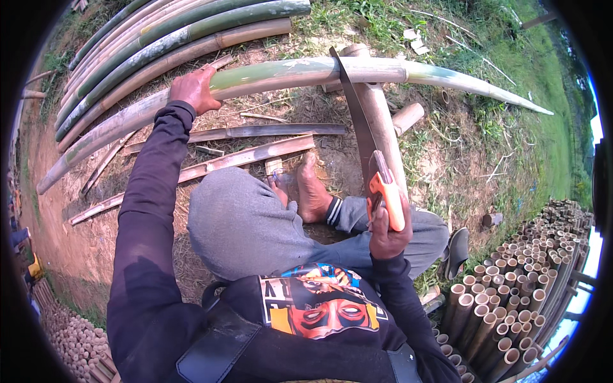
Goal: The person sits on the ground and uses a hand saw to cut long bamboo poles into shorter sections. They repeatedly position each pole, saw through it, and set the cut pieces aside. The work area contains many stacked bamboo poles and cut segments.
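A long bamboo pole lies crosswise in front of me, its thin end off to the right. My left hand is wrapped over it on the left side. My right hand grips the orange handle of a handsaw low on the right. The saw's blade points away from me, and its far end meets the pole at a pale spot near a joint. Whether the teeth have cut in, I cannot tell. Under the pole there, a thick bamboo post runs back toward my right knee.
Several long bamboo poles lie side by side at the far left. Split bamboo strips rest on the ground before my bare foot. Upright cut bamboo tubes are bundled at the lower right, near a dark sandal. More cut pieces are stacked at the lower left.
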Tool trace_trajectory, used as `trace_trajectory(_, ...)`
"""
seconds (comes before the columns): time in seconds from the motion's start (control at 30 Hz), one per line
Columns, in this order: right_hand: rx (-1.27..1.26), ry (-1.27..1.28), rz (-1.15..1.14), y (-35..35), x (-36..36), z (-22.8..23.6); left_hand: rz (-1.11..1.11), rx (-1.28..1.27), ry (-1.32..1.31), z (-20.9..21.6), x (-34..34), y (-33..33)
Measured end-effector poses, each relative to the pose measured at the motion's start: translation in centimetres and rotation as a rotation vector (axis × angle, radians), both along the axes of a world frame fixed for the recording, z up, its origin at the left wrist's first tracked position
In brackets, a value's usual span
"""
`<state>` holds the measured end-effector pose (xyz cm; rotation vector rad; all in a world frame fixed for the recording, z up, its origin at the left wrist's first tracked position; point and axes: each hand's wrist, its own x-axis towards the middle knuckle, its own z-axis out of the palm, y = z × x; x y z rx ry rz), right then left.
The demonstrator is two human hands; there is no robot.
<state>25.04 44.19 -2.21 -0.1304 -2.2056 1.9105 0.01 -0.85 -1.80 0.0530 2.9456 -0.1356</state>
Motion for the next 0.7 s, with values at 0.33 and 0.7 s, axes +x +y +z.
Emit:
trace_trajectory(0.33, 0.236, -0.032, -0.012, -6.6, -26.5, -0.8, 0.017, 0.015, 0.011, 1.3, 0.3, 0.5)
trace_trajectory(0.7, 0.010, 0.156, 0.027, -2.1, -4.5, 0.0, -0.050, 0.028, 0.083, -0.6, 0.0, -0.5)
